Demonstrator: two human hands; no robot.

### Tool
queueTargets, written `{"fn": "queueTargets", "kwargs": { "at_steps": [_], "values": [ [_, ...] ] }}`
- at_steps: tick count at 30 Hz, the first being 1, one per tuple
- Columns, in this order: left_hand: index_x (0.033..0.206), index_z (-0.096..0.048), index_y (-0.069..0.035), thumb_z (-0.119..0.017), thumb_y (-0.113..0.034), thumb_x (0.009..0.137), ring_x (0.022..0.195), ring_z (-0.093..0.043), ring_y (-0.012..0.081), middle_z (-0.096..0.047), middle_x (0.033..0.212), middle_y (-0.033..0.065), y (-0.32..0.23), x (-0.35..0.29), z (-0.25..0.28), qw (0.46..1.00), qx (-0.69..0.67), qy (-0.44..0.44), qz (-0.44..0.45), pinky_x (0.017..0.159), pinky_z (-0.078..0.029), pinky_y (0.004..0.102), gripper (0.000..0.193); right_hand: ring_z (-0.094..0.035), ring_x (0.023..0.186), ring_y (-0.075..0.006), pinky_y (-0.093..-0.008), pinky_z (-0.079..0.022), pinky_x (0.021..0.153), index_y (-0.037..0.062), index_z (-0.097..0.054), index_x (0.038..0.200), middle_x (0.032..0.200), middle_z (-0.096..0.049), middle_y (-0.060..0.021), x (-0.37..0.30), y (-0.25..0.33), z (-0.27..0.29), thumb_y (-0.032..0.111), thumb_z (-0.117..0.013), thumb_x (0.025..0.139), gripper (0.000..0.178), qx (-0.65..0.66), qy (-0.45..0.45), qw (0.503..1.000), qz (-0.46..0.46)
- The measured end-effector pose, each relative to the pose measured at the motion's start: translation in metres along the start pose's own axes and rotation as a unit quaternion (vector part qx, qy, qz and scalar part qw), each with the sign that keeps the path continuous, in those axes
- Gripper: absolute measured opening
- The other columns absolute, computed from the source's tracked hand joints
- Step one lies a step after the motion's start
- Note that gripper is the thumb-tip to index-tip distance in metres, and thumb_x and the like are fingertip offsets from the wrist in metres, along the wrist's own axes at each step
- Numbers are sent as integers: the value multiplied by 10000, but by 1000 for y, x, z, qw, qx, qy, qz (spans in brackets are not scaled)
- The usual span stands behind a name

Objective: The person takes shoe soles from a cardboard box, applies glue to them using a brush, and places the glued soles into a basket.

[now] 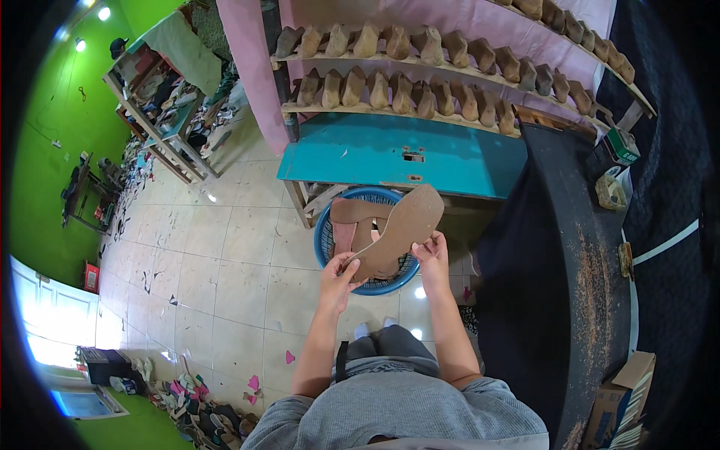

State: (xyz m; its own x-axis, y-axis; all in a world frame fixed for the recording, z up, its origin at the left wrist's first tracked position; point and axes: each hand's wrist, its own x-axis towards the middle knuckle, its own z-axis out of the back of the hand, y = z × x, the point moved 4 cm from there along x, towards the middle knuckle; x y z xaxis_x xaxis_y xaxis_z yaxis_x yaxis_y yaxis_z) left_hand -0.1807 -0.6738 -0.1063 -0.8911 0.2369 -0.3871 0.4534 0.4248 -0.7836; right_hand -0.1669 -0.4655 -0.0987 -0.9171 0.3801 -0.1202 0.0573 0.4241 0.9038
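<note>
Between both hands I hold a brown shoe insole [405, 223], tilted, its wide end pointing away to the right. My left hand [337, 279] pinches its narrow end. On the right edge of the insole, my right hand [431, 259] grips with thumb and fingers. Below it on the floor stands a round blue plastic basket [322, 238]. More brown sole-shaped pieces [352, 211] lie inside, partly hidden by the insole and my hands. A pinkish piece [344, 237] leans at the basket's left side.
A turquoise bench [352, 154] stands beyond the basket, under shelves [420, 111] lined with several wooden shoe lasts [367, 41]. To the right is a dark-covered table [555, 247] strewn with brown crumbs, with a cardboard box [619, 394] near its front. Pink scraps [253, 383] lie on the tiled floor [199, 277].
</note>
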Motion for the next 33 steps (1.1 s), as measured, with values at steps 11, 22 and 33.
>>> {"fn": "queueTargets", "kwargs": {
  "at_steps": [11,22,33],
  "values": [
    [1059,-571,-32,-728,-167,764,912,-597,265,-599,1010,122,43,139,110,859,407,-165,-262,765,-479,356,361,-502,835,-133,-275,-417,767,89,-468,1184,963,-543,-41,89,-127,47,132,-659,842,394,-180,-58,981,51],
    [1133,-474,6,-770,-217,711,968,-498,418,-501,1054,241,99,234,126,786,519,-241,-235,841,-422,459,562,-601,877,-336,-393,-474,784,2,-506,1112,938,-612,-196,161,-234,88,171,-720,764,442,-515,-100,832,181],
    [1140,-486,-24,-659,-321,802,975,-510,354,-544,1032,170,85,223,94,652,688,-272,-166,805,-463,439,483,-546,896,-336,-404,-453,820,17,-592,1086,1003,-567,-197,159,-238,97,202,-702,780,374,-539,-106,828,109]
  ]
}}
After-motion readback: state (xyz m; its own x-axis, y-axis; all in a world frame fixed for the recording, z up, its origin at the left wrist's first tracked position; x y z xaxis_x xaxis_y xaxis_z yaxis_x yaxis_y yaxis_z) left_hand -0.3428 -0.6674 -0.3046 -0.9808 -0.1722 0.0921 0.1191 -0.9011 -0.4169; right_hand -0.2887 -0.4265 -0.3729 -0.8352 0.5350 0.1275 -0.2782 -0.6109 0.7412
